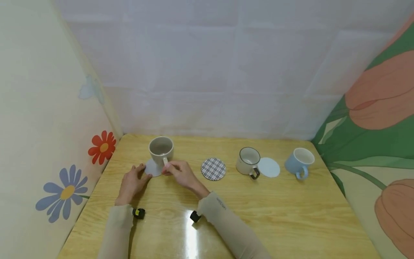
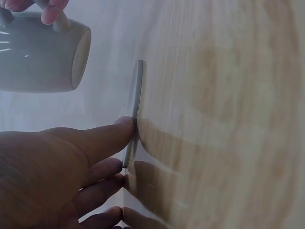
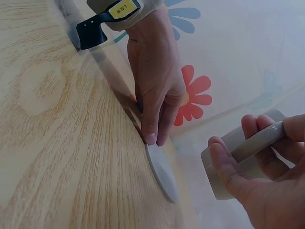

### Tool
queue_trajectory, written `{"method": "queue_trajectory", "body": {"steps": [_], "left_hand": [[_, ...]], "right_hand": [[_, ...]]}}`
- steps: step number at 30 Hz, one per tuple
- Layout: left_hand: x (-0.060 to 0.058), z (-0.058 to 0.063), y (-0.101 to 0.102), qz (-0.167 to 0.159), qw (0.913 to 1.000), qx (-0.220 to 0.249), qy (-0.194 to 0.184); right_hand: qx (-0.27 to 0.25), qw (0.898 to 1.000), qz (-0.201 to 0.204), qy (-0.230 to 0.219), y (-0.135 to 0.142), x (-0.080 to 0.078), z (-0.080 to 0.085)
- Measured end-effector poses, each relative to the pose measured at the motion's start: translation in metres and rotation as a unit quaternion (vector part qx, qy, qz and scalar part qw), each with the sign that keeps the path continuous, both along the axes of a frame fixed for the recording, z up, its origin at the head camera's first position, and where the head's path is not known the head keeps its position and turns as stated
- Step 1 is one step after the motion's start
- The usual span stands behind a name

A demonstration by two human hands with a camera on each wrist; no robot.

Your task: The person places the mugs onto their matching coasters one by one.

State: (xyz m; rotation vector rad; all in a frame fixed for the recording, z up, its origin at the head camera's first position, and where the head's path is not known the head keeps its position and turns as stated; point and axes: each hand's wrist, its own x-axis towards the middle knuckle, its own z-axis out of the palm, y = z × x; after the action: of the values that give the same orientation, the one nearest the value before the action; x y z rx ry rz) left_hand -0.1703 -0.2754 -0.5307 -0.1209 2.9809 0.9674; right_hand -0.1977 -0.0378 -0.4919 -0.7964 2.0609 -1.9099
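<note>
A grey-beige mug point(image 1: 160, 148) hangs above the table at the left, its base lifted off the surface in the left wrist view. My right hand point(image 3: 259, 174) grips its handle point(image 3: 257, 141). Below the mug lies a round, pale coaster point(image 1: 153, 169), partly hidden by it in the head view. My left hand point(image 1: 132, 182) holds that coaster by its near left rim, with the thumb point(image 2: 107, 138) on one part of the edge and a finger on another. The other left fingers touch the wooden tabletop.
A plaid round coaster point(image 1: 213, 169) lies mid-table. Right of it stands a cream mug point(image 1: 248, 161) with a dark rim, beside a white coaster point(image 1: 270, 167). A light-blue mug point(image 1: 299, 162) stands at the far right. Fabric walls border the wooden table point(image 1: 291, 219).
</note>
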Motion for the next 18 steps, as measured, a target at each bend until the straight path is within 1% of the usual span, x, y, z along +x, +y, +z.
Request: {"method": "queue_trajectory", "body": {"steps": [7, 13, 18], "left_hand": [[0.000, 0.000, -0.001, 0.000, 1.0000, 0.005, -0.002], [-0.002, 0.001, -0.001, 0.001, 1.0000, 0.008, 0.001], [-0.003, 0.000, -0.001, 0.002, 0.9999, 0.008, -0.008]], "right_hand": [[-0.001, 1.000, 0.005, -0.003, -0.005, 0.000, -0.002], [-0.011, 1.000, -0.002, -0.006, -0.009, -0.001, -0.004], [-0.018, 1.000, -0.009, -0.012, -0.012, -0.002, -0.009]]}}
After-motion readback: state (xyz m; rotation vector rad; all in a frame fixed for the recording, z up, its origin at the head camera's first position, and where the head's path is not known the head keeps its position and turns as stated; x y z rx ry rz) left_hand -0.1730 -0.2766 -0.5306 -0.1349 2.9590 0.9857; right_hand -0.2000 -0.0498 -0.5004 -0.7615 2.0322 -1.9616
